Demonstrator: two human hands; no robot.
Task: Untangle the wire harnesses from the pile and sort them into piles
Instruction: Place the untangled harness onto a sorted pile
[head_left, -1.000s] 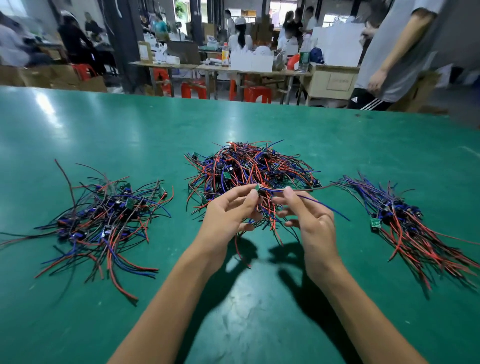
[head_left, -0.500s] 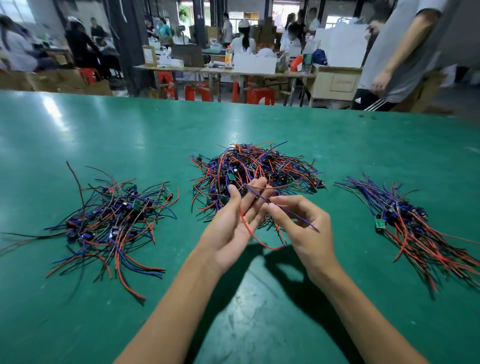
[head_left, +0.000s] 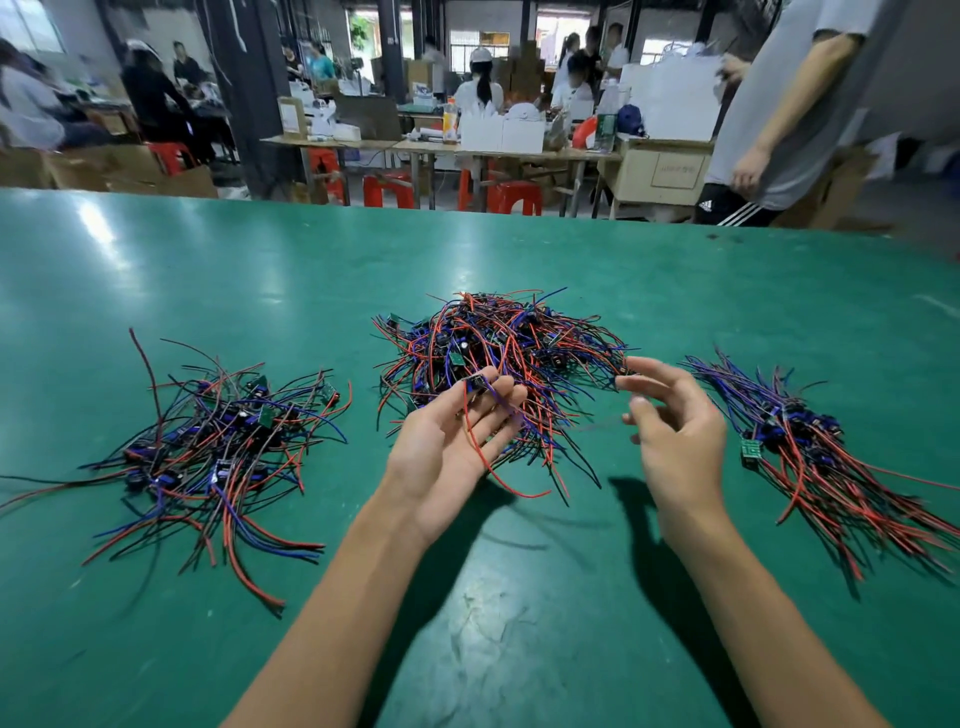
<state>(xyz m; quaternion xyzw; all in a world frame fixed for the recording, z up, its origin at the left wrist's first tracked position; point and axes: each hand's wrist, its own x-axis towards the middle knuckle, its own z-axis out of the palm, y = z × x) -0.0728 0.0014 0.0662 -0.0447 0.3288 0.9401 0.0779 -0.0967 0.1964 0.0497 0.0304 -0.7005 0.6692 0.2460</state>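
Observation:
A tangled pile of wire harnesses (head_left: 519, 343), with red, blue and black leads and small green boards, lies mid-table. My left hand (head_left: 447, 457) is palm up just in front of it. It pinches the small module of one wire harness (head_left: 480, 447) at the fingertips, and the harness's red and blue leads trail over the palm toward the table. My right hand (head_left: 675, 436) hovers to the right with its fingers loosely spread and apart, gripping nothing. A loose sorted pile (head_left: 218, 447) lies at the left, and a neater bundle (head_left: 810, 452) at the right.
The green table (head_left: 493, 623) stretches wide around the piles. A person in a grey shirt (head_left: 789, 104) stands at the far right edge. Workbenches, red stools and several people fill the background.
My right hand has slid off the leads and swung right, away from my left hand, with its fingers spreading. My left hand has turned more palm up and keeps the harness.

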